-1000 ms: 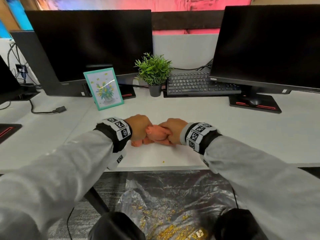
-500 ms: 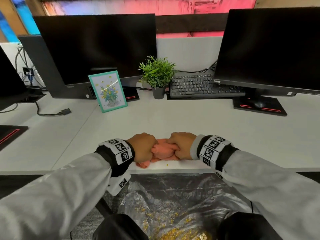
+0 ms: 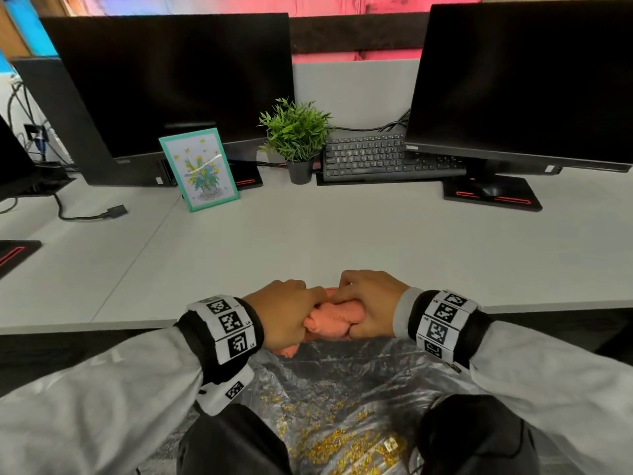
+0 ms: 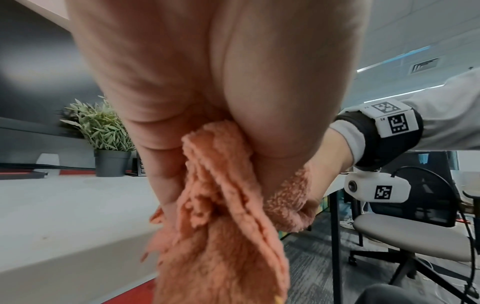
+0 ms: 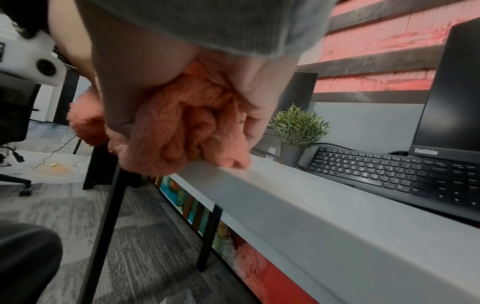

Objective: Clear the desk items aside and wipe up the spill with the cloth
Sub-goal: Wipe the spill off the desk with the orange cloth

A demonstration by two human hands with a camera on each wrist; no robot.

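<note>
A bunched salmon-pink cloth (image 3: 334,318) sits at the front edge of the grey desk (image 3: 308,241), half over the edge. My left hand (image 3: 291,317) grips its left end and my right hand (image 3: 368,308) grips its right end, fists close together. In the left wrist view the cloth (image 4: 223,216) hangs from my curled fingers. The right wrist view has the cloth (image 5: 182,131) wadded in my fist, touching the desk (image 5: 298,205) at its lip. Yellow crumbs (image 3: 335,447) lie on a clear plastic sheet (image 3: 342,382) on the floor below.
At the back of the desk stand a framed flower picture (image 3: 200,169), a small potted plant (image 3: 298,138), a black keyboard (image 3: 376,157) and two monitors (image 3: 178,80). A loose cable plug (image 3: 116,211) lies at the left. My knees (image 3: 236,443) are under the desk edge.
Both hands have dragged the cloth toward me, from the middle of the desk's front strip to its edge. The stray crumbs seen on the desk a second ago are gone from it.
</note>
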